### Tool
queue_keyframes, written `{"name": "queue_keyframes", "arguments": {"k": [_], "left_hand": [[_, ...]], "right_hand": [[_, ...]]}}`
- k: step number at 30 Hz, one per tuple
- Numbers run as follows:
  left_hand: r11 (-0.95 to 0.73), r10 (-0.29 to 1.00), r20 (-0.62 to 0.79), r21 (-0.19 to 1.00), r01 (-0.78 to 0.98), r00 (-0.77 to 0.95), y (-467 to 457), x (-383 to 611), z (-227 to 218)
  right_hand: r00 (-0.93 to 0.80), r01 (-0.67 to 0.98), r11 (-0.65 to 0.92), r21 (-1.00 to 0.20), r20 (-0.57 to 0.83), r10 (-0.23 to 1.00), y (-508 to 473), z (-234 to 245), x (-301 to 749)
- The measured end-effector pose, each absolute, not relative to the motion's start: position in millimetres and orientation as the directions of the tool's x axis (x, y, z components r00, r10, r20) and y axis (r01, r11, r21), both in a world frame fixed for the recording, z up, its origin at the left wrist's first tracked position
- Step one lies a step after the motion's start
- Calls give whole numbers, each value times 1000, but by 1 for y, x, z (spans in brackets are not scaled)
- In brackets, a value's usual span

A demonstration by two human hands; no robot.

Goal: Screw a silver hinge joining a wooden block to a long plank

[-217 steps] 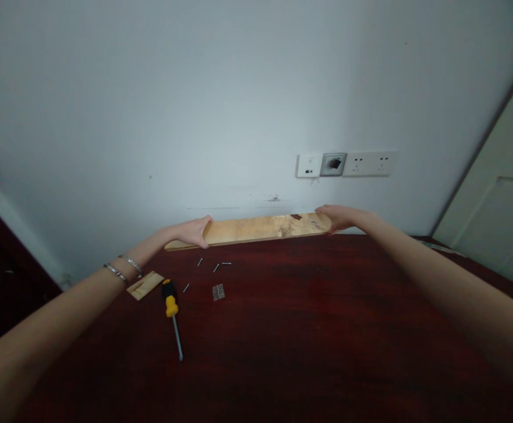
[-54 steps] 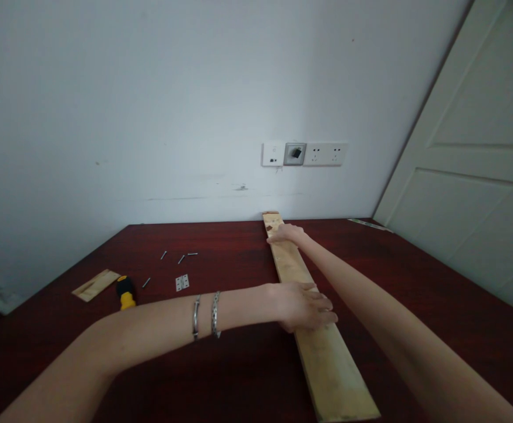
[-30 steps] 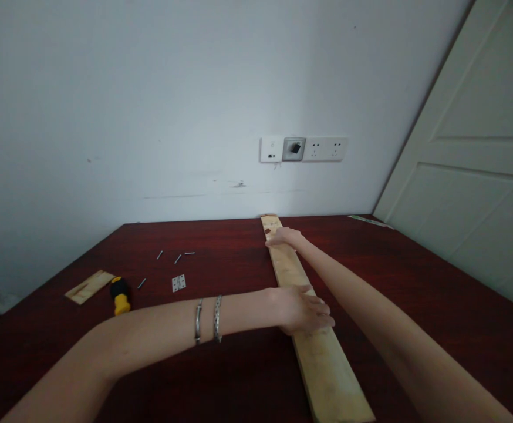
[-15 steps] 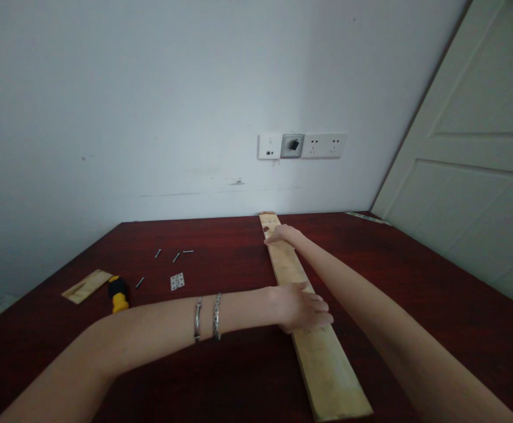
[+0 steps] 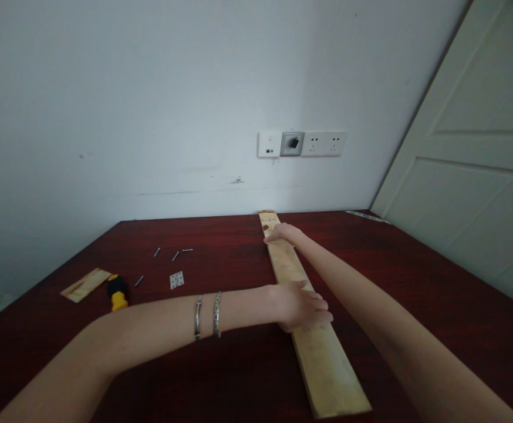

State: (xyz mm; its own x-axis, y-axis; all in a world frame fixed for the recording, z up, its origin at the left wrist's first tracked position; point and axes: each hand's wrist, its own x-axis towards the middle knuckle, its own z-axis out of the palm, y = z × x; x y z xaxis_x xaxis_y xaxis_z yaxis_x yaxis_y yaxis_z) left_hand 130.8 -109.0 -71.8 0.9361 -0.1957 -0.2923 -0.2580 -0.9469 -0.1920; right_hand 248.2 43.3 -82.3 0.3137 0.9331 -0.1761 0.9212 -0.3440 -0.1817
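Observation:
A long pale wooden board (image 5: 333,376) lies on the dark red tabletop, its far end near the wall. Across its middle rests my left hand (image 5: 303,306), palm down, with the fingers bent over the right edge. Farther up, my right hand (image 5: 282,233) grips the board from the right side, thumb at the left edge; its other fingers are mostly hidden. To the left of the board lies a silver hinge (image 5: 176,280), with several screws (image 5: 175,256) scattered around it. A yellow and black screwdriver handle (image 5: 117,292) shows partly behind my left forearm.
A small flat wooden piece (image 5: 85,285) lies left of the screwdriver. Sockets (image 5: 323,144) are set in the white wall (image 5: 172,106) behind the table (image 5: 225,241). At the right stands a white panelled door (image 5: 472,147), with a thin strip (image 5: 367,217) on the tabletop near it.
Both hands stay in place on the board. The whole view has shifted very slightly; nothing else visibly moves.

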Motion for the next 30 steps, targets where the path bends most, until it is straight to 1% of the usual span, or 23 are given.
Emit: {"name": "queue_keyframes", "arguments": {"k": [3,6,11,16,21,30], "left_hand": [[-947,-180,-316,-201,-251,931,-110,131,-71],[-947,-171,-326,-206,-246,930,-110,132,-73],[-948,-194,-245,-201,-246,950,-108,131,-76],[-954,-184,-278,-181,-239,943,-108,131,-75],[-960,-175,-254,-173,-222,951,-108,131,-77],[-954,-191,-221,-186,-234,956,-108,127,-74]], "right_hand": [[307,923,-349,-163,-236,922,41,-82,249],[289,930,-334,-156,-253,923,41,-84,250],[270,939,-314,-142,-260,927,43,-85,251],[244,950,-282,-134,-244,939,44,-88,253],[220,958,-253,-137,-217,951,44,-91,256],[232,953,-265,-149,-204,951,36,-85,253]]}}
